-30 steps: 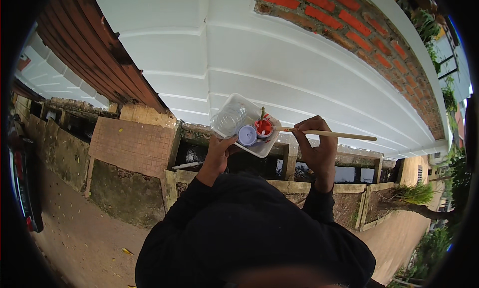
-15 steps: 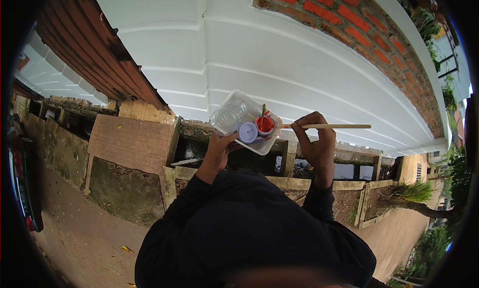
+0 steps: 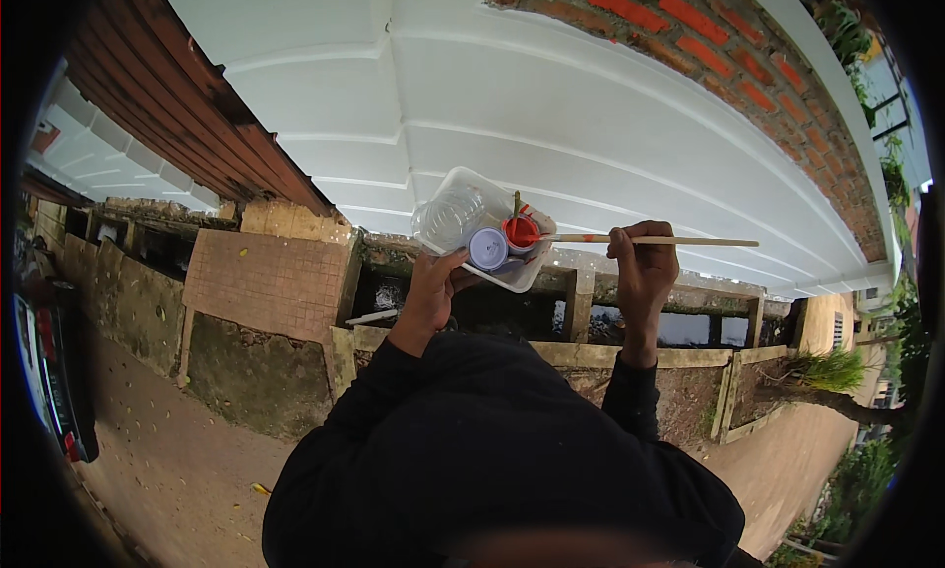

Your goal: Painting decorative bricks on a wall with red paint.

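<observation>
My left hand (image 3: pixel 429 294) grips the near left edge of a white plastic tray (image 3: pixel 519 279), its thumb over the rim by a lidded jar. In the tray are a clear plastic bottle or cup (image 3: pixel 449 219) lying at the left, a jar with a pale lilac lid (image 3: pixel 487 250) and a small open pot of red paint (image 3: pixel 522 233). A small greenish stick stands up by the pot. My right hand (image 3: pixel 645 273) pinches a long light wooden paintbrush (image 3: pixel 701 241), held nearly level. The brush's red-smeared end reaches to the pot; whether its bristles dip into the paint I cannot tell.
A white panelled wall (image 3: pixel 512 105) rises ahead, with an orange-painted brick patch (image 3: pixel 679 36) at upper right. Below the tray runs a drainage channel (image 3: pixel 512 317) with water and concrete edges. A paved slab (image 3: pixel 261 283) bridges it at left; a dark car (image 3: pixel 59 371) stands far left.
My right hand has shifted slightly right along with the brush, so the brush's painted end is drawn back a little from the pot. The tray stays in my left hand.
</observation>
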A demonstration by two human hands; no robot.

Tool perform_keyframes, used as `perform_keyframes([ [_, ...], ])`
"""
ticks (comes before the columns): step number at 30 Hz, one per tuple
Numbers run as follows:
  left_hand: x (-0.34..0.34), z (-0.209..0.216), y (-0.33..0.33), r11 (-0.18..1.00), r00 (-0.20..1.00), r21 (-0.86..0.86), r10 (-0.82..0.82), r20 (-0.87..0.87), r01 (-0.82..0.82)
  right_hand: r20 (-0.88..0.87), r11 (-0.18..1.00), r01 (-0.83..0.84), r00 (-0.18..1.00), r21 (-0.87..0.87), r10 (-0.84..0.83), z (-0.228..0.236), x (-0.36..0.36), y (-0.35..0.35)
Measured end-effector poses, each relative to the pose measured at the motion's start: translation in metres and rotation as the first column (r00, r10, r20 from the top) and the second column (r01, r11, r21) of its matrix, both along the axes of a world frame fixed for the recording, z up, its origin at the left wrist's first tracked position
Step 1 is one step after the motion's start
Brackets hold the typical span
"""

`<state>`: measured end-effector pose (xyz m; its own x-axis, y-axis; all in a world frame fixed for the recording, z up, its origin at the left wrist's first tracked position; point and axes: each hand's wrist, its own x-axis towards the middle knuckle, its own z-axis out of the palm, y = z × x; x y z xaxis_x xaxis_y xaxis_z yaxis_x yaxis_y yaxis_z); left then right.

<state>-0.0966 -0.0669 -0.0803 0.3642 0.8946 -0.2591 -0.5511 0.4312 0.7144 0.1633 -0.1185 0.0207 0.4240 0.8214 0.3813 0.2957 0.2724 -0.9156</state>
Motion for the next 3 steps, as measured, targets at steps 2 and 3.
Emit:
perform_keyframes([
  [2,0.0062,-0.0007,0.0012,1.000,1.000,0.010,-0.005,-0.013,0.005,0.126,0.999,0.004,0.992,-0.033,0.000,0.0052,-0.0005,0.0012],
  [3,0.0088,-0.0038,0.0052,1.000,0.999,0.004,-0.017,-0.028,0.017,0.150,0.999,0.020,0.989,-0.048,-0.012,0.0045,0.0037,0.0016],
])
